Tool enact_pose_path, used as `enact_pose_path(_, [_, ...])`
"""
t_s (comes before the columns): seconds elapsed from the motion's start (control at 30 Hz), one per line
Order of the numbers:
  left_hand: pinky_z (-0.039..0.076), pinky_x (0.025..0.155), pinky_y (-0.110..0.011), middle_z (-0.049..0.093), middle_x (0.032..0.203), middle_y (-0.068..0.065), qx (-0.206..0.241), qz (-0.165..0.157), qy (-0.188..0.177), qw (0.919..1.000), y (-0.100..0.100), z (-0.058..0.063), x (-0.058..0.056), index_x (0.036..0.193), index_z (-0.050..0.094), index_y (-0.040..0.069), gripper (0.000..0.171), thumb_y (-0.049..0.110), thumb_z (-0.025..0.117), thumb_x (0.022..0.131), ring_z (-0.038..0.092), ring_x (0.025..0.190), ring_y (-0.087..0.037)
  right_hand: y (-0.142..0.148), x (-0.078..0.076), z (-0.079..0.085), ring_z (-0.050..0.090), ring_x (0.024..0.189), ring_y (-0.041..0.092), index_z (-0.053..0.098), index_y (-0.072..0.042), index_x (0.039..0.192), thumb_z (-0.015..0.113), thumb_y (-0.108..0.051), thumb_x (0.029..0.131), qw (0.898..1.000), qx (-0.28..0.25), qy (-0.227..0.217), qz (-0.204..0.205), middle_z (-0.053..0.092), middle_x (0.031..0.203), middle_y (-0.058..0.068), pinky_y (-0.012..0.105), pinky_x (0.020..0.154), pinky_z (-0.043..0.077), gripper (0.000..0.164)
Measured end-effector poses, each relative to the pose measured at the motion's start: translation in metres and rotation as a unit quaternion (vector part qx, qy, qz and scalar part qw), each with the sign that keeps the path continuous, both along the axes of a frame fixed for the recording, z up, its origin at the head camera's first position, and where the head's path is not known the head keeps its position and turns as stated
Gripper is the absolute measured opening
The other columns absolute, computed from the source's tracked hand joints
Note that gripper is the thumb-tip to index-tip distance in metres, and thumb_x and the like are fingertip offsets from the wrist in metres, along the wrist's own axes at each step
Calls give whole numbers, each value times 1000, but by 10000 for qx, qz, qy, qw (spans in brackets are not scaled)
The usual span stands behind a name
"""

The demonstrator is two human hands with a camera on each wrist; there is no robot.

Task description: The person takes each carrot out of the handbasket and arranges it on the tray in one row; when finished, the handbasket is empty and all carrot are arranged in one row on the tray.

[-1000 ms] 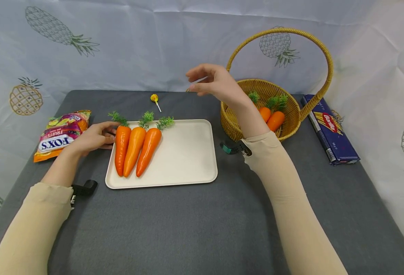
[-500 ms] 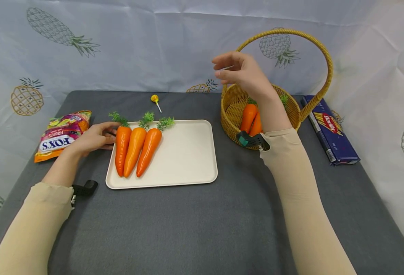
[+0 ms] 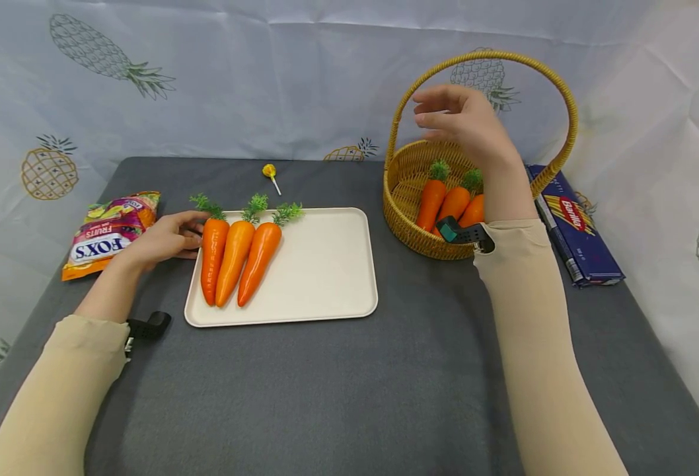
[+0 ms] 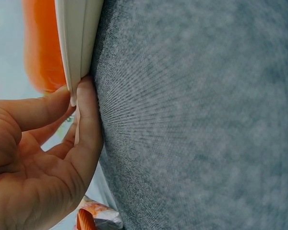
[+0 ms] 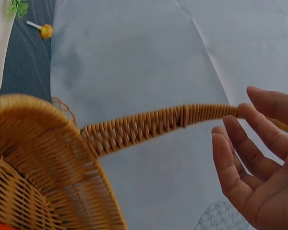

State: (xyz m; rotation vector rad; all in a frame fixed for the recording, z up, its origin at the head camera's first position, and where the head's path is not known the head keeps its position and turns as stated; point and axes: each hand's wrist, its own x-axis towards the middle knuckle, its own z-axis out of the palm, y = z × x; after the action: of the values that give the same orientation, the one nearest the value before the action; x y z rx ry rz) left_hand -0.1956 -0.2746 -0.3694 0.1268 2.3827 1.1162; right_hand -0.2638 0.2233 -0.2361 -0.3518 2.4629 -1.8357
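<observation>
My left hand (image 3: pixel 165 241) pinches the left rim of a cream tray (image 3: pixel 326 264); in the left wrist view the thumb lies over the rim and a finger is under it. On the tray's left side lie three carrots with green tops, a left one (image 3: pixel 213 261), a middle one (image 3: pixel 234 261) and a right one (image 3: pixel 260 263). My right hand (image 3: pixel 471 129) is raised above a wicker basket (image 3: pixel 392 205), fingers loosely bent and holding nothing, near the basket handle (image 5: pixel 144 127). Inside the basket are carrots (image 3: pixel 431 201), partly hidden by my right arm.
A bag of Fox's fruit candies (image 3: pixel 111 231) lies left of the tray. Behind the tray is a yellow lollipop (image 3: pixel 269 172). A blue Barilla pasta box (image 3: pixel 581 231) lies right of the basket. A pineapple-print cloth (image 3: pixel 236 86) hangs behind the grey table (image 3: pixel 326 390).
My right hand has moved right, from between tray and basket to above the basket by its handle. My left hand stays at the tray rim; tray and carrots have not moved.
</observation>
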Motion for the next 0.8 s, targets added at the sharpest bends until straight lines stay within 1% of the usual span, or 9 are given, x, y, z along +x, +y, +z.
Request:
enact_pose_path(0.13, [61,82,-23,39,135,-24,-10,4,1,10000,0,0,0,156,19,-1,61,7,46,102,54,90,6,11,-5,-3,58,109,14,63,-11,128,71,-17,91,9994,-104,-339,-4,61,114,-3,19,84,56,38])
enact_pose_path(0.27, [61,82,-23,39,136,-24,-8,10,-3,10000,0,0,0,156,20,-1,61,7,46,102,54,90,5,19,-9,-8,59,107,13,59,-9,131,70,-18,91,9972,-121,-737,2,60,116,-2,18,84,56,42])
enact_pose_path(0.43, [60,82,-22,38,136,-24,40,33,-60,10000,0,-2,1,156,19,-1,61,7,46,102,55,89,6,31,-14,-17,62,101,13,60,-9,128,71,-14,89,9934,-512,-1023,38,60,117,-1,21,85,58,40])
enact_pose_path(0.5, [60,82,-22,38,136,-24,56,46,-81,9999,1,-2,1,156,18,-1,61,7,46,102,55,89,7,36,-15,-20,63,98,13,60,-8,126,71,-12,89,9907,-740,-1140,27,59,117,-1,21,83,58,39])
enact_pose_path(0.53, [60,82,-23,38,136,-24,51,42,-77,9999,1,-1,1,156,18,-1,61,7,46,102,55,89,7,39,-16,-21,64,96,12,60,-8,126,71,-12,89,9901,-770,-1176,13,59,116,-2,21,82,59,38])
enact_pose_path(0.67, [61,83,-24,38,135,-25,46,38,-65,10000,1,0,1,156,18,-2,61,7,46,102,55,89,6,48,-20,-28,64,93,9,60,-9,127,69,-13,91,9892,-611,-1333,-52,60,113,-2,17,77,59,37])
enact_pose_path(0.8, [61,83,-24,38,136,-25,38,29,-59,10000,1,1,1,156,18,-2,61,7,45,102,55,89,6,57,-25,-37,65,92,7,56,-9,132,67,-15,93,9886,-177,-1497,4,62,112,-2,18,79,59,41])
